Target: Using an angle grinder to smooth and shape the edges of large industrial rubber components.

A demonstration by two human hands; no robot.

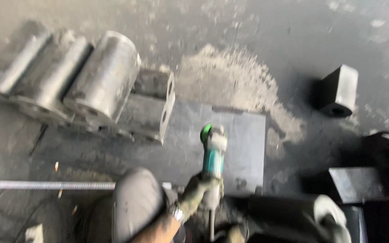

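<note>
**Gloved hand wrapped around the grinder body**

Gripping the angle grinder, your gloved hand has its fingers closed round the rear of the teal body, near where the cord leaves it. Which of your hands this is cannot be told for sure from the blurred head view; it comes up from the lower middle beside your dark-clad knee. No second hand shows.

Your grinder points away from you, its green and pale head end hanging over the flat dark steel plate that lies on the floor; whether the disc touches the plate cannot be told.

Beyond the plate's far edge spreads a fan of pale grinding dust. To the far left lie heavy grey cylindrical castings side by side, resting against a drilled bracket. A thin steel rod runs across at left, near your knee. A dark block with a hole sits well apart at right.
</note>
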